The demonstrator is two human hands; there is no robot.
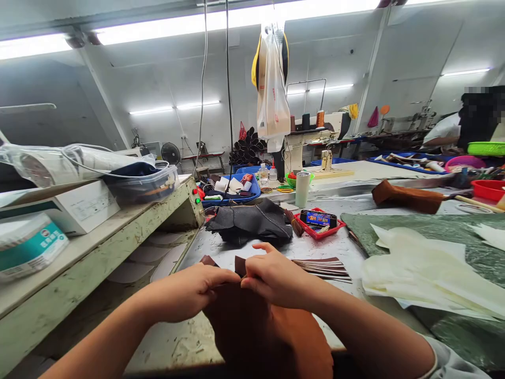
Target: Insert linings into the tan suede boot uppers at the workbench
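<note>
Both my hands meet over a brown leather piece (pixel 260 326) at the near edge of the worktable (pixel 181 342). My left hand (pixel 193 289) is closed, pinching the top edge of the leather. My right hand (pixel 272 276) is closed too, pinching the same edge right beside it, with one finger lifted. A fan of thin dark brown strips (pixel 323 267) lies just right of my right hand. A heap of black fabric pieces (pixel 252 223) sits behind my hands.
A red tray holding a phone (pixel 319 221) stands past the black heap. White sheets (pixel 426 268) lie on a green mat (pixel 465 231) at right. A green shelf (pixel 98 237) with boxes runs along the left. A white cup (pixel 302 188) and blue tray (pixel 232 189) stand further back. A person (pixel 473 123) sits far right.
</note>
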